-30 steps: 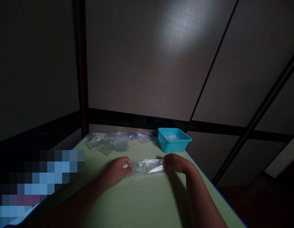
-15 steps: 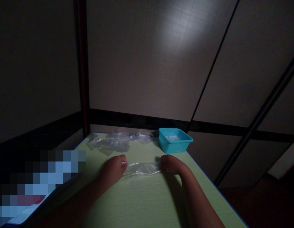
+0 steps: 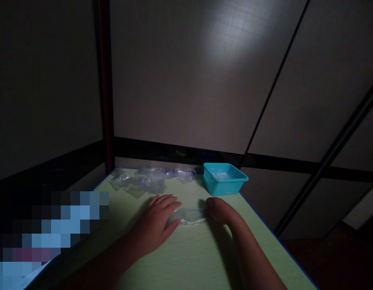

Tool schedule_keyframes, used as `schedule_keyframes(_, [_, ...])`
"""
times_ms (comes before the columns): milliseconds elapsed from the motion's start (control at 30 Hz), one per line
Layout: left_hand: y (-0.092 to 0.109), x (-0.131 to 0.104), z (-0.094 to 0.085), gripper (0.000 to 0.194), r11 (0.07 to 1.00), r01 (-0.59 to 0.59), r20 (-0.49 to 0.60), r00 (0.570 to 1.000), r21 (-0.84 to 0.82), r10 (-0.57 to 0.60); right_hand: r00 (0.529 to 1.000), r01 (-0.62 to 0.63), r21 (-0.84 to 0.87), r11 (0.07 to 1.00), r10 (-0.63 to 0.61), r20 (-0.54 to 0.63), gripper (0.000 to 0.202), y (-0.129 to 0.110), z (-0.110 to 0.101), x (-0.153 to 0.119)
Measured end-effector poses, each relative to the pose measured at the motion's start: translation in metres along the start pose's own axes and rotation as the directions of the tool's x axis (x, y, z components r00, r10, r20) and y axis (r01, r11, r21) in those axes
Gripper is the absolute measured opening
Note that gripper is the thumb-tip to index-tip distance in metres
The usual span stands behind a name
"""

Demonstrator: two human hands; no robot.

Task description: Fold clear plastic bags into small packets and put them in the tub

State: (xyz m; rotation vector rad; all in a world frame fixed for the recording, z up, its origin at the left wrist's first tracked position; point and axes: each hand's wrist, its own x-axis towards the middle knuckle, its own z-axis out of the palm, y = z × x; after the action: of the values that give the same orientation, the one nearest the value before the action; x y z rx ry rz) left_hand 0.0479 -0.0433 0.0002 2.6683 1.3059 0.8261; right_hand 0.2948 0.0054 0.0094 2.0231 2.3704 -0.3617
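Observation:
A clear plastic bag (image 3: 190, 216) lies stretched between my hands, just above or on the green tabletop. My right hand (image 3: 217, 209) is closed on the bag's right end, its fingertips partly hidden. Over the bag's left end rests my left hand (image 3: 158, 219), palm down, with its fingers extended and the thumb apart. The part of the bag beneath that palm is hidden.
More clear plastic bags (image 3: 150, 180) lie along the table's back left, with another crumpled one (image 3: 184, 175) beside them. A turquoise basin (image 3: 224, 187) holding something whitish stands at the back right. Wood-toned panels (image 3: 180, 80) rise behind the green table (image 3: 174, 266).
My left hand has opened from a closed grip on the bag's left end and now lies flat over it, slightly further right. My right hand keeps its hold.

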Motion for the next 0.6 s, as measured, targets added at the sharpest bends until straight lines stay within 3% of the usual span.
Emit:
schedule_keyframes(67, [0.008,-0.005,-0.001,0.047,0.988,-0.138,0.153,0.977,-0.071,0.148,1.0,-0.007,-0.012,1.0,0.007,-0.025,0.017,0.0,0.0,0.0])
schedule_keyframes(167, [0.012,-0.01,0.002,0.061,0.974,-0.18,0.293,0.932,-0.135,0.213,0.998,-0.012,-0.024,1.0,0.011,-0.062,0.017,0.0,0.001,0.0])
schedule_keyframes(600, [-0.005,-0.012,0.015,0.058,0.991,-0.116,0.329,0.935,-0.073,0.134,0.995,-0.036,-0.021,0.999,0.034,-0.099,0.018,0.002,0.006,0.003])
